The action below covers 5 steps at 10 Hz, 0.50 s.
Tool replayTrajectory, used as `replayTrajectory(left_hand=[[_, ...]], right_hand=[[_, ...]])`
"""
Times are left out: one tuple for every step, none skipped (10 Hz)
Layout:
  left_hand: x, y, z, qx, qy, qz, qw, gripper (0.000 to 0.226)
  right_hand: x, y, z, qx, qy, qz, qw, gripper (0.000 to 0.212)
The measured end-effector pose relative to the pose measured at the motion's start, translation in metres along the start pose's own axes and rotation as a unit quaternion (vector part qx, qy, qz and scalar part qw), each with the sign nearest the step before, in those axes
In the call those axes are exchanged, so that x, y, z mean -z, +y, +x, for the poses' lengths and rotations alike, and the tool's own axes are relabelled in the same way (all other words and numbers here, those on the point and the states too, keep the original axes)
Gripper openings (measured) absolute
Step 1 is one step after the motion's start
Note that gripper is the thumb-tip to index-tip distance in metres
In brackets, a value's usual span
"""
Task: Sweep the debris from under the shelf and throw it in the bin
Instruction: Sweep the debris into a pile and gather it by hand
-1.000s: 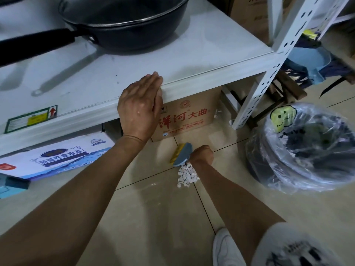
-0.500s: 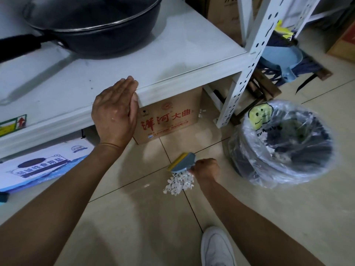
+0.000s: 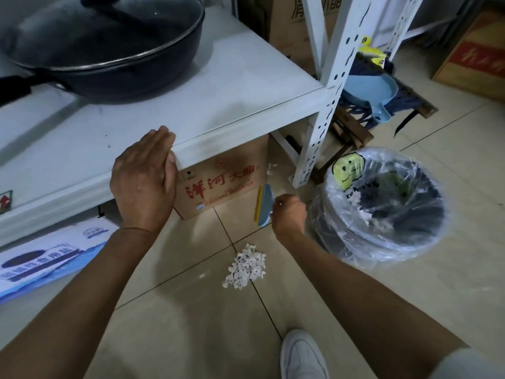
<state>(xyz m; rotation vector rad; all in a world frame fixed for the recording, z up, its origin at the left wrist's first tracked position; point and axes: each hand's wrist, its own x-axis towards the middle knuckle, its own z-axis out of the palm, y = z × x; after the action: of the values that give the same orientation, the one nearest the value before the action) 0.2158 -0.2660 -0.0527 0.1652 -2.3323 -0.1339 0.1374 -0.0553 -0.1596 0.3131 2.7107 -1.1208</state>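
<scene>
A pile of small white debris [image 3: 244,266] lies on the tiled floor in front of the white metal shelf [image 3: 246,105]. A few more white bits [image 3: 270,168] sit under the shelf, beside the cardboard box. My right hand [image 3: 288,217] is shut on a small blue brush [image 3: 264,205] with yellow bristles, held near the box, above and behind the pile. My left hand [image 3: 143,184] rests flat over the shelf's front edge. The bin [image 3: 382,206], lined with a clear plastic bag, stands on the floor to the right of my right hand.
A brown cardboard box [image 3: 221,184] with red characters sits under the shelf. A lidded black pan [image 3: 106,47] stands on the shelf. A blue dustpan [image 3: 366,91] lies behind the shelf post [image 3: 317,138]. A flat printed box [image 3: 46,258] lies at left. My white shoe [image 3: 302,354] is below.
My right hand lifted the brush off the debris pile and moved it back toward the cardboard box. The pile stays on the floor. My left hand has not left the shelf edge.
</scene>
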Motion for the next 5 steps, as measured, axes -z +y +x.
replayTrajectory(left_hand=[[0.011,0.029,-0.01,0.013,-0.058,-0.058,0.997,0.039],[-0.001,0.072,-0.036,-0.024,-0.158,-0.121,0.98,0.053],[-0.05,0.1,-0.047,0.017,-0.279,-0.162,0.946,0.071],[-0.089,0.111,-0.045,0.093,-0.364,-0.223,0.899,0.075],[-0.116,0.108,-0.04,0.114,-0.346,-0.259,0.895,0.055]], right_hand=[[0.006,-0.01,0.007,0.035,-0.006,-0.041,0.999,0.021],[0.015,-0.025,0.014,0.076,-0.043,-0.063,0.994,0.02],[0.019,-0.039,0.02,0.115,-0.044,-0.086,0.989,0.018],[0.015,-0.043,0.02,0.143,-0.029,-0.106,0.984,0.02],[0.011,-0.038,0.024,0.141,-0.015,-0.082,0.986,0.024]])
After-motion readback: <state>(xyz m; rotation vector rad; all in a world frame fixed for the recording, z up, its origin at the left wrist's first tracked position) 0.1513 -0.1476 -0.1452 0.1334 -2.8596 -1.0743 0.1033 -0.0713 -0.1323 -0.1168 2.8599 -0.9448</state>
